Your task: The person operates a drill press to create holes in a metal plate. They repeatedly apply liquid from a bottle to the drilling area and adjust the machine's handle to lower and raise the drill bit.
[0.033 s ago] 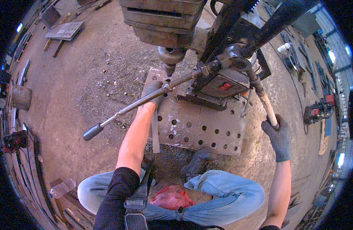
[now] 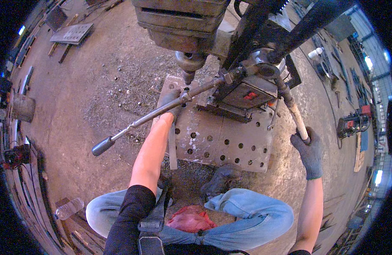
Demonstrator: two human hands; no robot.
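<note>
our right hand, in a grey glove, has its fingers curled round the lower end of the pale handle. our left hand, gloved too, is partly hidden by the long steel lever that crosses over it, so we cannot tell whether its fingers are spread or pinching something. a narrow flat bar runs from beside that wrist back toward us; we cannot see if the fingers hold it. to the right of the left fingers spreads the perforated plate, and just beyond them the drill chuck points down, below the bulky dark housing. the lever's black grip hangs to the left of both hands' fingers. nearer to us than the fingers are a dark boot and a red cloth between our jeans. well left of the fingers lies a clear bottle; right of the right fingers sits a red-and-black machine.
</note>
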